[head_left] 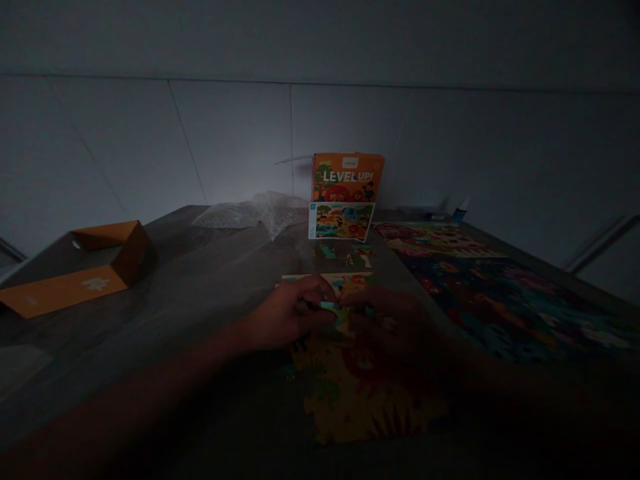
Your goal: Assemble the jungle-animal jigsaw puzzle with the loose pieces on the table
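My left hand [293, 310] is closed, its thumb and fingers pinching a small puzzle piece [328, 305] with a pale blue edge. Facing it, my right hand [395, 317] has its fingers curled in at the other side of the piece, though deep shadow blurs its grip. Both hands hover over a partly joined jigsaw puzzle [350, 413], yellow and orange with a red animal and dark grass shapes. Its upper rows show behind my fingers, while my hands cover the middle. Several loose puzzle pieces [357, 257] lie just beyond it.
An orange puzzle box [345, 177] stands at the back, a picture card [340, 222] leaning on it. Bubble wrap [260, 210] lies to its left. An open orange box part [65, 290] sits far left. Finished puzzles [500, 300] cover the right side, near a small bottle [461, 212].
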